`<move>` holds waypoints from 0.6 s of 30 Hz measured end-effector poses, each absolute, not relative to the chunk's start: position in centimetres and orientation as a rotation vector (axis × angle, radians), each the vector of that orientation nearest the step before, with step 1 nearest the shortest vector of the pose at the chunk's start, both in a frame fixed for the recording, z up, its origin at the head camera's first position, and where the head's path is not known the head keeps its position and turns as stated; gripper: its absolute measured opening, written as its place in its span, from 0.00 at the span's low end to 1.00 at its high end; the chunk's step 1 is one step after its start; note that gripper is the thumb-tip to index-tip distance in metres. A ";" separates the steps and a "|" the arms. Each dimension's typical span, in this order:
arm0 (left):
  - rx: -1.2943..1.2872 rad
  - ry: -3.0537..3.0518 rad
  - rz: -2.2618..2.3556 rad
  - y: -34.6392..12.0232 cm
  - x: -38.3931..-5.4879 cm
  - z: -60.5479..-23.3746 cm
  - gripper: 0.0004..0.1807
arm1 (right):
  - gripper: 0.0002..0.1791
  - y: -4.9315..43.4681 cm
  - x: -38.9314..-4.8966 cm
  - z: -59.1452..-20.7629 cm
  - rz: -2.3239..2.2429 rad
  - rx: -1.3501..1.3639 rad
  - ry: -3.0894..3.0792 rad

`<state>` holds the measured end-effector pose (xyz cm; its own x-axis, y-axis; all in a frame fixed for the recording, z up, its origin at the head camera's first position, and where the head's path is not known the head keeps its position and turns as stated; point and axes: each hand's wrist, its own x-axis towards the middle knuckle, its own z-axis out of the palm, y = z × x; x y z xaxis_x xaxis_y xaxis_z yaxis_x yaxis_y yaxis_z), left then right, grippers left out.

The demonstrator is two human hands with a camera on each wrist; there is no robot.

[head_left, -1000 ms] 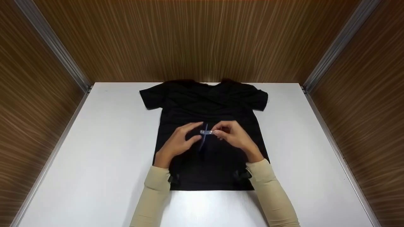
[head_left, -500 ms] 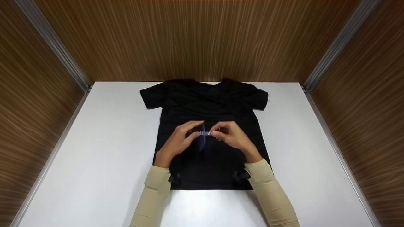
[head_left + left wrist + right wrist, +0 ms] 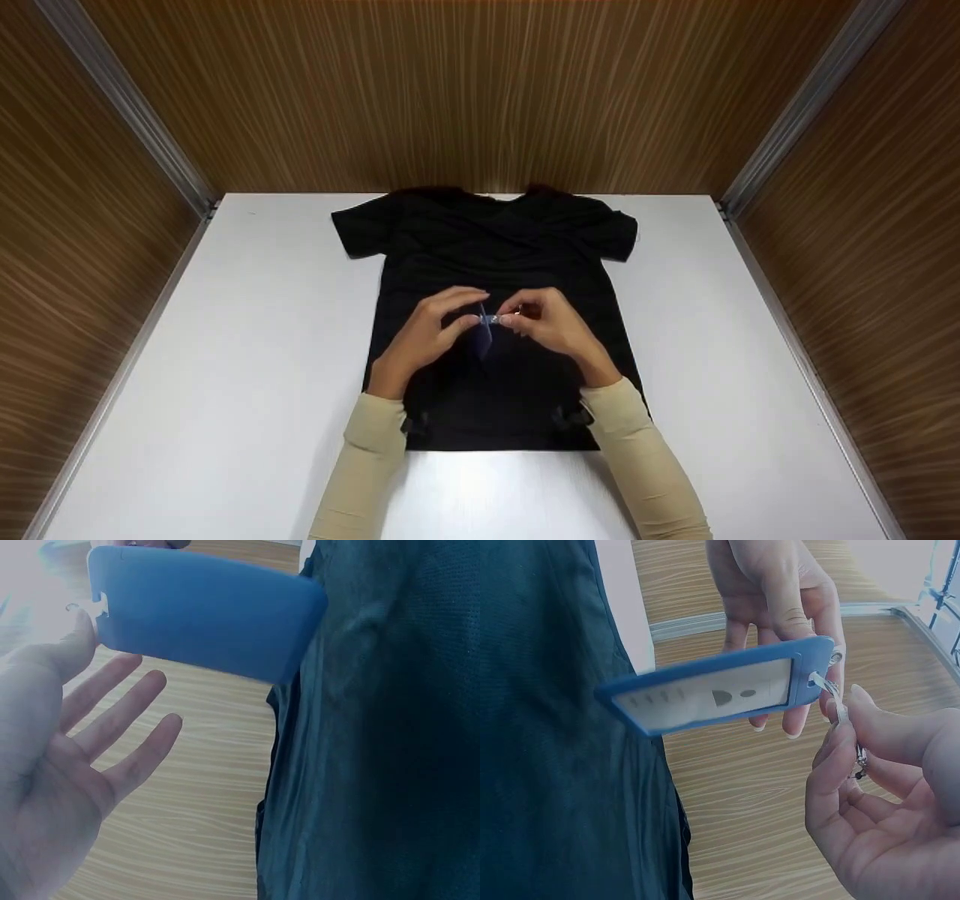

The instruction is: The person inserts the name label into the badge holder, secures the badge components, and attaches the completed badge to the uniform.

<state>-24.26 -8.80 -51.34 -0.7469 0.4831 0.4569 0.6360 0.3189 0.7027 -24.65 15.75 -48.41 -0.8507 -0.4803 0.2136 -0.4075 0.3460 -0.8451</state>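
A blue badge holder with a clear window hangs edge-on between both hands over a black T-shirt. A clear strap with snap studs threads through its slot. My right hand pinches this strap between thumb and fingers, with a metal clip hanging at the fingers. My left hand is at the holder's other side. Its thumb lies by the strap's free end, and its other fingers are spread and fairly straight. In the left wrist view the holder's plain blue back shows.
The T-shirt lies flat on a white table, its neck toward the back wall. Wood-grain panels stand at the left and right sides. Long beige sleeves cover both forearms.
My right hand has shifted slightly left, bringing the strap toward the left thumb, which now overlaps the strap's end. The badge holder has turned a little. The T-shirt stays put.
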 end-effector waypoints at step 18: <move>-1.088 -2.397 -1.402 -8.4 -24.3 -51.5 0.14 | 0.05 14.9 -23.9 -48.1 -1.546 -0.836 2.586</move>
<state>-24.32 -8.45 -51.46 -0.7229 0.5079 0.4685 0.6572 0.2963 0.6930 -23.94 14.91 -48.06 -0.8570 -0.4497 0.2519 -0.4346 0.3679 -0.8220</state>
